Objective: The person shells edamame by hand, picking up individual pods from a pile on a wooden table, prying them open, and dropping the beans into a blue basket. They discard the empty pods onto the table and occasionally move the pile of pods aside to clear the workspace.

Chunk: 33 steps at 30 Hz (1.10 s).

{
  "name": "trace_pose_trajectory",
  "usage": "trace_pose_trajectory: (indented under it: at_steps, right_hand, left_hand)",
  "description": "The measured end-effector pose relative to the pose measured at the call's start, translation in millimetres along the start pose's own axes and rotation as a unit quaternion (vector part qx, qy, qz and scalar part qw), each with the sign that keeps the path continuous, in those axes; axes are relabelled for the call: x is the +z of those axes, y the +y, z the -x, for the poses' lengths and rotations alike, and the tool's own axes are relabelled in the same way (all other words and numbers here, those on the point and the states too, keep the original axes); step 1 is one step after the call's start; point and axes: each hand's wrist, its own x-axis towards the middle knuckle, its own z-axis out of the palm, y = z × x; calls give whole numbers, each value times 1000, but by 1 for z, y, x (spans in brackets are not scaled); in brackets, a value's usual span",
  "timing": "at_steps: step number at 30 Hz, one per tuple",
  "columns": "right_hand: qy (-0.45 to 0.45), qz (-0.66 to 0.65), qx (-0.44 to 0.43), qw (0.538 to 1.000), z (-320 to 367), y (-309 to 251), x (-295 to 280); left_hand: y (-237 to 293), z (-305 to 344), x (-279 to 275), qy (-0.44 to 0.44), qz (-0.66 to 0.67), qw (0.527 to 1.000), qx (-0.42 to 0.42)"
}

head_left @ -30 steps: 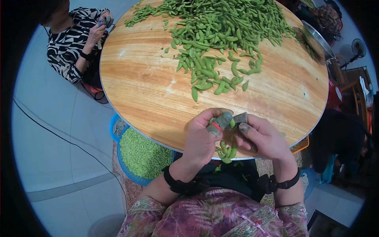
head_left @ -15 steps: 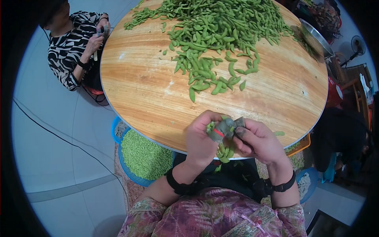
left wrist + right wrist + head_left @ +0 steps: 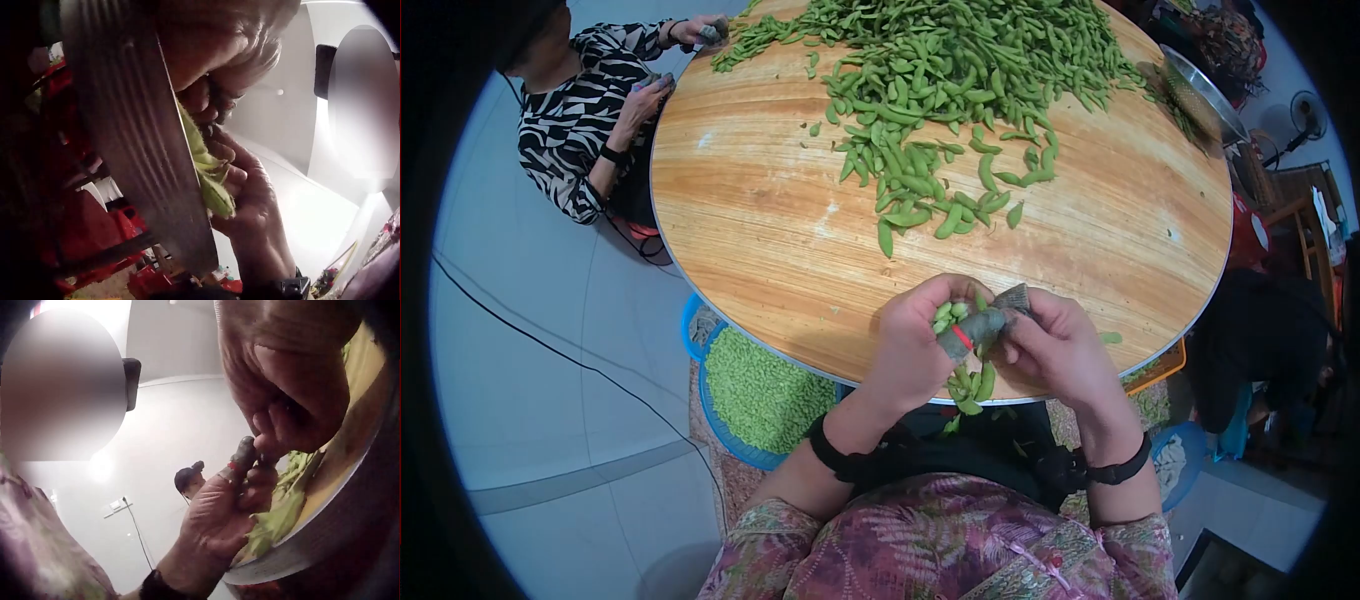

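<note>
Over the table's near edge my left hand (image 3: 908, 348) curls round several pale shelled edamame beans (image 3: 946, 318). Its thumb wears a grey wrap with a red band (image 3: 962, 337). A green edamame pod (image 3: 981, 300) shows between the two hands, mostly covered by fingers. Against the left thumb tip, my right hand (image 3: 1062, 352) pinches at this pod with thumb and forefinger; a grey wrap (image 3: 1012, 297) covers that forefinger. Just below the hands, a few pods (image 3: 971, 387) lie at the table's rim, seen closer in the left wrist view as a green cluster (image 3: 215, 194).
A big heap of edamame pods (image 3: 970, 70) covers the far side of the round wooden table (image 3: 750, 220). Below left stands a blue basin (image 3: 712, 410) of shelled beans. A metal bowl (image 3: 1203, 95) sits at the right rim. Another person (image 3: 585, 130) sits at the left.
My left thumb has shifted toward the right hand, and more shelled beans show in the left hand. The other person's hands have parted, one reaching to the table's edge by the heap.
</note>
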Motion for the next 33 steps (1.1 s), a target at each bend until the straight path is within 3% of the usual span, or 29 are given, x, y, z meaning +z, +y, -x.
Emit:
trace_pose_trajectory:
  at_steps: [3,5,6,8,9,10,11,12,14,15,17,18,19,21,22,23,24,26,30,32,33]
  right_hand:
    - [-32,-108,69,991,-1,-8,-4]
    - [-76,-194,90,974,-3,-7,-6]
    - [-77,-193,90,974,-5,-9,-8]
    - [-113,19,64,991,-15,-15,-12]
    - [-114,19,64,991,-25,-19,-13]
    - [-52,190,-55,979,-38,-25,-13]
    - [12,352,-172,920,-50,-30,-13]
    - [12,353,-173,919,-62,-34,-11]
    - [58,556,-213,802,-79,-38,-7]
    - [58,555,-215,801,-79,-39,-5]
    - [23,647,-182,740,-73,-37,0]
    - [20,648,-182,740,-68,-35,0]
    - [41,610,-201,765,-62,-31,-4]
    - [62,572,-217,789,-50,-24,-11]
    - [44,437,-185,879,-45,-19,-15]
    - [26,291,-147,945,-40,-16,-17]
    - [29,290,-146,945,-33,-14,-14]
    - [-16,158,-128,979,-22,-14,-5]
    - [0,259,-88,962,-12,-20,-5]
    - [-9,105,-36,994,-13,-11,-4]
    - [-10,105,-36,994,-13,-8,-5]
  left_hand:
    - [0,-2,-9,-24,-82,995,50]
    - [-3,-3,-15,-74,116,990,-21]
    - [-5,-3,-18,-73,117,990,-20]
    - [-10,-2,-23,-70,207,975,-34]
    - [-11,-2,-23,-69,207,975,-35]
    - [-12,-1,-23,-33,255,965,-56]
    - [-12,-1,-23,2,302,950,-77]
    - [-16,-2,-25,-10,304,949,-85]
    - [-13,-1,-23,-33,302,950,-77]
    - [-11,-1,-23,-56,300,950,-69]
    - [-11,-1,-26,-58,317,943,-80]
    - [-12,0,-27,-59,335,936,-92]
    - [-13,1,-27,-56,337,935,-92]
    - [-14,2,-23,-17,160,983,-87]
    - [-14,1,-20,-18,161,983,-88]
    - [-12,1,-14,3,25,999,-30]
    - [-9,1,-11,24,-113,993,29]
    - [-1,3,-6,24,-156,986,44]
    - [7,8,-5,22,-243,967,72]
    - [9,9,-6,22,-250,966,67]
    - [9,9,-8,-9,-298,947,122]
